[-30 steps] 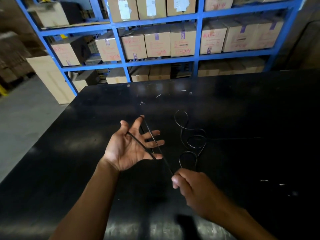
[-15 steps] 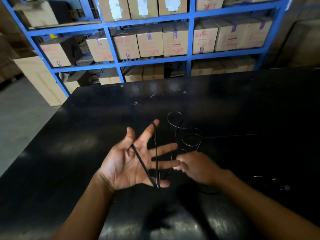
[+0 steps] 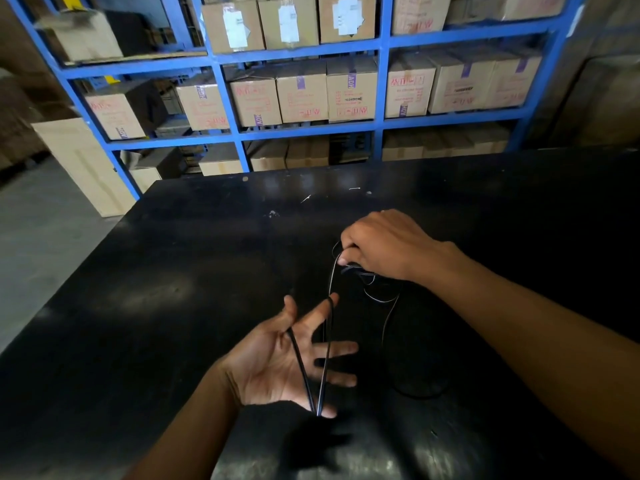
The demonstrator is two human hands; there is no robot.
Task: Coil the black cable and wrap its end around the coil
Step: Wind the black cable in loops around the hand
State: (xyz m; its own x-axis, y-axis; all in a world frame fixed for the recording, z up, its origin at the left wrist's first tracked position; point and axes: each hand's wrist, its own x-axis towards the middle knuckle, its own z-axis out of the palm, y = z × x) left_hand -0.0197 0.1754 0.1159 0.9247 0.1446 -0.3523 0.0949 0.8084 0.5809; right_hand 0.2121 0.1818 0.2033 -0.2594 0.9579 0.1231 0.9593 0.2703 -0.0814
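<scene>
The black cable [image 3: 300,362] now runs in a narrow V across the left hand [image 3: 280,365]: one strand comes down from between thumb and forefinger, turns round the little finger at the bottom, and climbs back up over the tip of the forefinger. From there it rises to the right hand [image 3: 384,245], which half a second ago was low, beside the left fingertips, and has since swung up and away across the table [image 3: 173,271] to pinch the strand between thumb and forefinger. The left hand stays spread, palm up, fingers apart, gripping nothing. The slack lies in loose loops on the black tabletop under and below the right wrist, thin and glossy, catching pale glints of light; against the dark surface its course is hard to follow.

Behind the table, the blue shelving [image 3: 379,81] holds rows of cardboard boxes [image 3: 301,91], closed, with red print and purple tape.
</scene>
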